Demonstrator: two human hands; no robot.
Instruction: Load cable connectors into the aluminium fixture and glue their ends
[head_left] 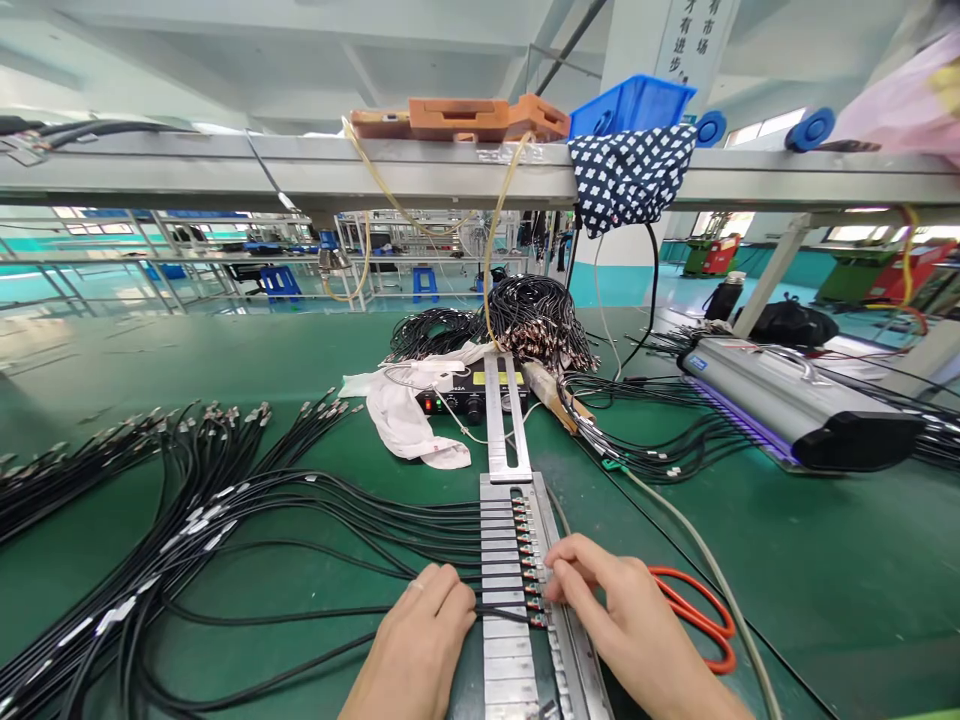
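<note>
Black cable (420, 585) under left hand (420, 640); right hand (622, 620) touches unlabelled fixture (501, 560)

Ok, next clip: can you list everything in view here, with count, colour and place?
metal fixture: one, silver, centre of the green table, slots filled with cable ends
black cables: many, black with metal tips, fanned out left, several running into the fixture
cable bundles: several, black, coiled behind the fixture
scissors: one pair, orange handles, right of the fixture, partly under the right hand
white cloth: one, centre, beside a small black control box
lamp unit: one, silver and black, right
blue bin: one, on the overhead shelf
dotted cloth: one, navy and white, hanging from the shelf
left hand: on a cable at the fixture's left edge
right hand: fingertips at the cable ends
</note>
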